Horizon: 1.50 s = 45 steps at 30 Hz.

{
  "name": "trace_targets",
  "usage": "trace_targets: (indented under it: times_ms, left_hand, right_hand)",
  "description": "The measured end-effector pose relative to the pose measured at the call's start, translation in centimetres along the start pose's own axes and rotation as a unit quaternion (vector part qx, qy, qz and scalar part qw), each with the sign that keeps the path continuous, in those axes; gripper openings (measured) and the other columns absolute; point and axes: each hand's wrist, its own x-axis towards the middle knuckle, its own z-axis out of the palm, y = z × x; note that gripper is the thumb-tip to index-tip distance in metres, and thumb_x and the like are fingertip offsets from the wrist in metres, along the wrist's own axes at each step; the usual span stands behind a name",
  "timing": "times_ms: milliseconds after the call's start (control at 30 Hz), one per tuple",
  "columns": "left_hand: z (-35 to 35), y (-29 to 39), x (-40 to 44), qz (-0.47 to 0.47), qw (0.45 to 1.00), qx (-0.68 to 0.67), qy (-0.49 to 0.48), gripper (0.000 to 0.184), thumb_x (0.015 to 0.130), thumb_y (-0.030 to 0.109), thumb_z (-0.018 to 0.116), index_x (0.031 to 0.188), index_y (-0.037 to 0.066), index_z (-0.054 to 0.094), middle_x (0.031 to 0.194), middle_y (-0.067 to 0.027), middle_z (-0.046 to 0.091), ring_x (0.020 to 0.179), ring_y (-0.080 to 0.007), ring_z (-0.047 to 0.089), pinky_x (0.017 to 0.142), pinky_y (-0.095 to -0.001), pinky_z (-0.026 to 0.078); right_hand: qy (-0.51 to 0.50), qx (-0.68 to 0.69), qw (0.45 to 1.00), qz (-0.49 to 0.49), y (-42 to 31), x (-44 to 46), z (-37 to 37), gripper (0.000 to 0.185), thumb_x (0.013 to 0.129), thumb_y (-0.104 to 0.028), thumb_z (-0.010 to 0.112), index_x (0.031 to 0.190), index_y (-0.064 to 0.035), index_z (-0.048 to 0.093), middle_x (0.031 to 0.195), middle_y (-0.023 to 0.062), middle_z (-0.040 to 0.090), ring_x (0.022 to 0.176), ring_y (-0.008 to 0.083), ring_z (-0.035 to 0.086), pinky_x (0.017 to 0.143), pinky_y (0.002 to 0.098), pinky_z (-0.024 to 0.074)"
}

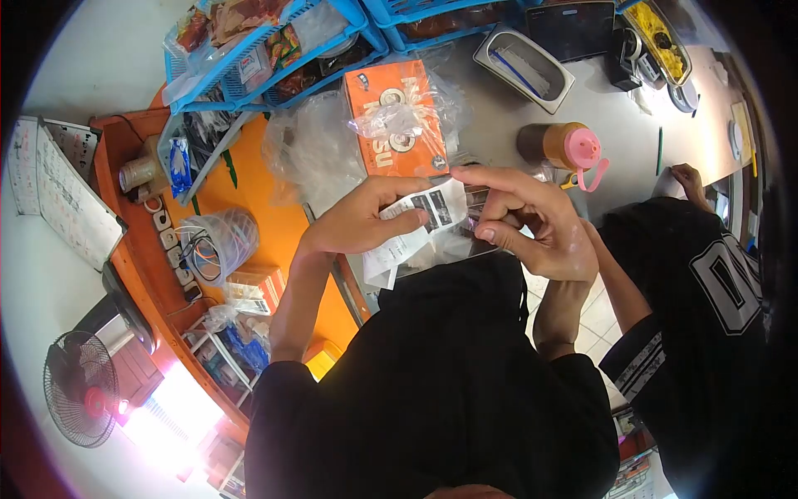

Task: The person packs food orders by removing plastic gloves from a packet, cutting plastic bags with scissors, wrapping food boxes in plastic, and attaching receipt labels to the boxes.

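My left hand (pixel 366 214) pinches a white printed paper slip (pixel 409 239), its thumb lying over the print. To its right, my right hand (pixel 536 220) has its index finger stretched to the slip's upper corner, with thumb and other fingers curled together; what they hold, if anything, is too small to name. Just beyond my hands stands an orange box (pixel 391 116) with white lettering, partly wrapped in clear plastic. Clear plastic packaging (pixel 453 249) lies under and between my hands, largely hidden.
Blue baskets (pixel 274 66) of packets stand at the upper left. A metal tray (pixel 524 68) and a sauce bottle with a pink cap (pixel 582 148) are on the metal counter (pixel 490 125). A co-worker in black (pixel 682 266) is close on the right.
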Motion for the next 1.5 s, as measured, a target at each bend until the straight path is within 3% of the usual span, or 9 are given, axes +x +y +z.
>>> trace_targets:
  times_ms: [400, 533, 633, 867, 967, 1033, 1100, 1267, 1500]
  left_hand:
    - [-1.6, -1.6, 0.7, -0.011, 1.0, 0.007, 0.013, 0.029, 0.094, 0.016, 0.065, 0.116, -0.003, 0.065, 0.096, -0.004, 0.069, 0.086, -0.0055, 0.058, 0.075, -0.0239, 0.048]
    - [-3.7, -0.6, 1.9, -0.011, 0.979, 0.199, 0.045, 0.024, 0.093, 0.02, 0.065, 0.098, -0.003, 0.069, 0.077, -0.0025, 0.068, 0.071, -0.0046, 0.052, 0.064, -0.0271, 0.044]
    - [-5.6, -1.1, 2.8, -0.008, 0.918, 0.376, 0.122, 0.031, 0.091, 0.027, 0.068, 0.092, -0.004, 0.07, 0.074, -0.0187, 0.066, 0.066, -0.02, 0.059, 0.068, -0.0353, 0.046]
    - [-7.1, -1.4, 3.3, -0.067, 0.912, 0.385, 0.126, 0.04, 0.085, 0.033, 0.072, 0.093, -0.006, 0.069, 0.08, -0.026, 0.065, 0.074, -0.032, 0.067, 0.07, -0.04, 0.047]
    - [-8.2, -3.9, 1.9, 0.026, 0.923, 0.358, 0.141, 0.037, 0.086, 0.029, 0.074, 0.1, -0.006, 0.069, 0.085, -0.0156, 0.071, 0.071, -0.0198, 0.059, 0.069, -0.0364, 0.047]
    - [-8.3, -3.1, 0.9, -0.008, 0.938, 0.319, 0.135, 0.035, 0.086, 0.025, 0.074, 0.103, -0.005, 0.069, 0.086, -0.0069, 0.071, 0.076, -0.0139, 0.058, 0.07, -0.0325, 0.047]
    - [-9.7, -2.3, 0.3, -0.166, 0.943, 0.275, 0.09, 0.03, 0.086, 0.02, 0.074, 0.103, -0.004, 0.069, 0.089, -0.0031, 0.069, 0.083, -0.0085, 0.058, 0.075, -0.0273, 0.046]
    - [-14.2, -9.7, -0.8, -0.102, 0.985, 0.124, 0.065, 0.027, 0.087, 0.018, 0.073, 0.104, -0.002, 0.071, 0.093, -0.0004, 0.067, 0.086, -0.0081, 0.059, 0.081, -0.0254, 0.045]
    - [-13.3, -15.1, -0.4, 0.004, 0.984, -0.116, 0.136, 0.038, 0.084, 0.026, 0.076, 0.104, -0.005, 0.069, 0.11, -0.0069, 0.067, 0.104, -0.0145, 0.058, 0.094, -0.0312, 0.042]
  right_hand:
    - [0.047, -0.036, 0.998, -0.029, 5.4, 1.8, -0.3, 0.057, 0.083, 0.012, 0.06, 0.136, -0.0056, 0.049, 0.069, 0.0026, 0.048, 0.062, 0.0097, 0.045, 0.06, 0.0253, 0.0397]
    - [0.076, -0.013, 0.996, -0.039, 8.9, 3.6, -1.8, 0.058, 0.084, 0.013, 0.057, 0.137, -0.0069, 0.046, 0.077, 0.0017, 0.053, 0.068, 0.0084, 0.047, 0.064, 0.0239, 0.0401]
    - [0.128, -0.061, 0.99, -0.008, 12.5, 5.6, -1.5, 0.053, 0.083, 0.007, 0.064, 0.132, -0.0054, 0.048, 0.072, 0.0019, 0.055, 0.064, 0.0093, 0.048, 0.062, 0.0261, 0.041]
    - [0.267, -0.174, 0.94, 0.125, 16.0, 5.4, 0.5, 0.053, 0.077, -0.006, 0.078, 0.122, -0.0045, 0.049, 0.068, 0.0067, 0.057, 0.061, 0.0067, 0.05, 0.056, 0.0257, 0.0389]
    - [0.222, -0.108, 0.967, 0.057, 9.0, 0.4, -0.9, 0.039, 0.079, -0.011, 0.078, 0.11, -0.002, 0.056, 0.068, 0.001, 0.057, 0.059, 0.0081, 0.05, 0.056, 0.0251, 0.0393]
    - [0.169, -0.019, 0.985, -0.003, 3.6, -2.4, -4.7, 0.024, 0.084, -0.012, 0.074, 0.102, -0.0014, 0.062, 0.07, -0.0025, 0.054, 0.062, 0.0083, 0.05, 0.056, 0.0251, 0.0392]
    - [0.306, 0.031, 0.951, -0.035, 1.6, -5.0, -9.7, 0.016, 0.091, -0.016, 0.066, 0.099, -0.0023, 0.066, 0.073, -0.004, 0.051, 0.065, 0.0064, 0.047, 0.056, 0.0228, 0.0362]
    - [0.654, 0.021, 0.756, -0.026, 11.2, -0.2, -28.9, 0.028, 0.089, -0.025, 0.069, 0.105, -0.0018, 0.066, 0.078, -0.001, 0.056, 0.057, 0.0059, 0.043, 0.047, 0.023, 0.0342]
    - [0.521, 0.102, 0.811, 0.247, 22.0, 1.5, -44.1, 0.039, 0.085, -0.051, 0.069, 0.103, -0.0155, 0.066, 0.089, -0.0016, 0.054, 0.079, 0.0125, 0.048, 0.059, 0.0324, 0.0393]
